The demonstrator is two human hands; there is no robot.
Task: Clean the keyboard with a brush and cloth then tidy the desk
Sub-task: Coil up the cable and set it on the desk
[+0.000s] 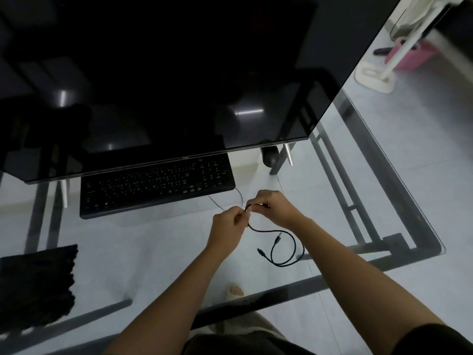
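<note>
A black keyboard (pixel 156 184) lies on the glass desk (pixel 399 201), partly under the lower edge of a dark monitor (pixel 163 80). To the right of and nearer than the keyboard, my left hand (pixel 229 228) and my right hand (pixel 275 206) both pinch a thin black cable (pixel 286 252) close together. The cable hangs from my fingers in loops, and its two plug ends rest on the glass below my right wrist. A dark cloth (pixel 38 283) lies at the desk's near left. No brush is visible.
A black mouse (pixel 270 155) sits behind the monitor's right corner, beside a metal stand leg. The keyboard's thin wire trails toward my hands. Through the glass I see the desk's dark frame and a sandalled foot (pixel 234 290). A pink bin (pixel 414 55) stands on the floor far right.
</note>
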